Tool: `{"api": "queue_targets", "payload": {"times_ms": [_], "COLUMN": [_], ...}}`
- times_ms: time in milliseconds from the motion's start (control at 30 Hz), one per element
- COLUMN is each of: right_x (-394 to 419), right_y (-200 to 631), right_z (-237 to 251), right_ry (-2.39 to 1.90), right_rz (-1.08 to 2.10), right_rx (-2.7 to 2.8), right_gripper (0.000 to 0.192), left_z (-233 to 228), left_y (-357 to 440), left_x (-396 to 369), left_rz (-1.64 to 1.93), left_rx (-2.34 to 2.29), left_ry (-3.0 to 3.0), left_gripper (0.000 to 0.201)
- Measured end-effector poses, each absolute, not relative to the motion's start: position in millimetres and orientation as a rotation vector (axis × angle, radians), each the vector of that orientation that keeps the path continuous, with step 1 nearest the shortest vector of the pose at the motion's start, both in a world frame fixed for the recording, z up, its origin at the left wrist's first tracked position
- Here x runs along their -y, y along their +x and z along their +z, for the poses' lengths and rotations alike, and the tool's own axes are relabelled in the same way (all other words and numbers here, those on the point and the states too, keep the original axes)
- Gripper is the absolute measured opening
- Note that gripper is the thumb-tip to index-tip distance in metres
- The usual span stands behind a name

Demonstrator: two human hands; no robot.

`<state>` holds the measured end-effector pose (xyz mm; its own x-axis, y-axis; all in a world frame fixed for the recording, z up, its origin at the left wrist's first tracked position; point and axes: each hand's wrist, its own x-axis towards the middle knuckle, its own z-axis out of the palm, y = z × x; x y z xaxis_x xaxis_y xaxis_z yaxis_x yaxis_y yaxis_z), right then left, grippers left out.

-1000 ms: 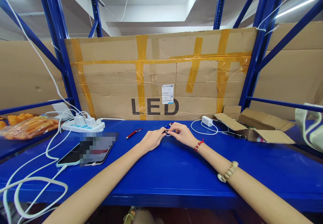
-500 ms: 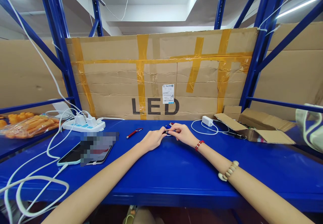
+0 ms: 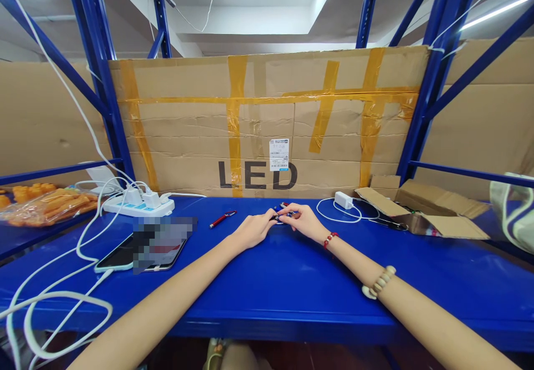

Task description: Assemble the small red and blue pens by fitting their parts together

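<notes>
My left hand (image 3: pixel 255 230) and my right hand (image 3: pixel 303 221) meet near the back middle of the blue shelf top (image 3: pixel 267 286). The fingers of both are closed in a pinch around a small dark object (image 3: pixel 275 217), too small and too covered to name. Something white and thin lies just under the fingertips, and a bit of red shows behind the right fingers. To the left of my left hand lies a red pen (image 3: pixel 223 219), touched by neither hand.
On the left are a white power strip (image 3: pixel 156 210) with looping white cables, two phones or tablets (image 3: pixel 117 256), and a bag of orange pieces (image 3: pixel 54 207). At right sit a white charger (image 3: pixel 343 200) with its cable and an opened cardboard box (image 3: pixel 438 222). A large cardboard panel (image 3: pixel 187 131) stands behind.
Both hands stay together at the same spot, with only a slight shift of the fingers. The view has moved a little; nothing else differs.
</notes>
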<state>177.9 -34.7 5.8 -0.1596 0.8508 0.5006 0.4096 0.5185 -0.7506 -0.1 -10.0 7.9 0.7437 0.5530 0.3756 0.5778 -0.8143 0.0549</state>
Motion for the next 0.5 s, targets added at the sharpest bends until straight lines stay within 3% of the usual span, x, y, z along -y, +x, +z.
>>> {"api": "queue_targets", "payload": {"times_ms": [500], "right_x": [37.7], "right_y": [178.0], "right_z": [6.1], "right_ry": [-0.978], "right_rz": [0.719], "right_rx": [1.792], "right_gripper": [0.032], "left_z": [0.8], "left_y": [-2.3], "left_x": [6.0], "left_rz": [-0.721], "left_rx": [0.688], "left_ry": [-2.926], "left_gripper": [0.006]}}
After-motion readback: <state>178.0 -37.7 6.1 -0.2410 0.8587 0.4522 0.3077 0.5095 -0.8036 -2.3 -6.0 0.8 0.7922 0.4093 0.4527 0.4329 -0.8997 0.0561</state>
